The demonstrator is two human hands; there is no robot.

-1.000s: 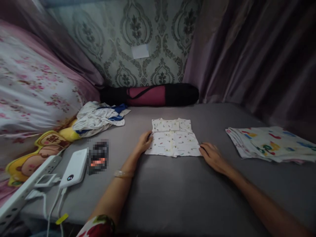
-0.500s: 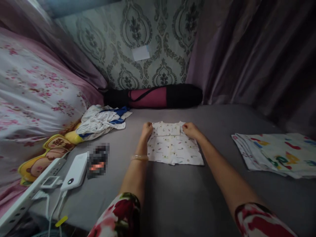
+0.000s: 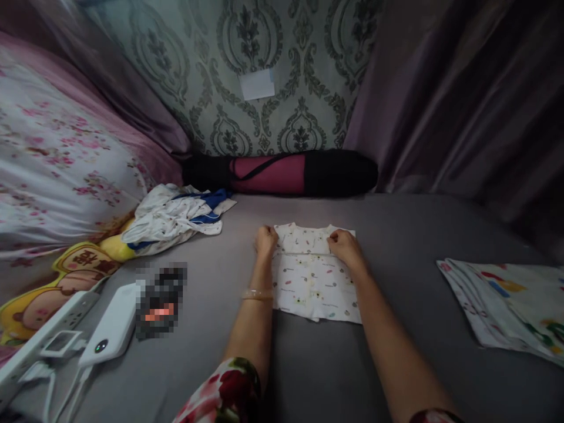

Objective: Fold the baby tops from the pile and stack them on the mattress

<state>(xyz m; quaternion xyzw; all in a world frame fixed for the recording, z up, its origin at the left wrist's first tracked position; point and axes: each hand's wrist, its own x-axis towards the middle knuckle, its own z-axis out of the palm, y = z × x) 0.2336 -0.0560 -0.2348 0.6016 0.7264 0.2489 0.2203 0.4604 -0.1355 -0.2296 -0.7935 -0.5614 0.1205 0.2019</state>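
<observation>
A small white printed baby garment (image 3: 314, 277) lies folded flat on the grey bed sheet (image 3: 396, 235) in front of me. My left hand (image 3: 265, 240) is closed on the garment's far left corner. My right hand (image 3: 346, 246) is closed on its far right corner. Both forearms reach out along the garment's two sides, and a pale bracelet sits on my left wrist.
A heap of white and blue clothes (image 3: 176, 214) lies at the left, beside a yellow plush cushion (image 3: 66, 276). A white power bank (image 3: 110, 326) and a power strip (image 3: 39, 335) sit at the near left. Folded colourful cloth (image 3: 506, 302) lies right. A rolled black-and-pink mat (image 3: 282, 173) lines the wall.
My hands left the garment's near corners and went to its far corners, where they now grip it. The view has shifted a little to the right and closer.
</observation>
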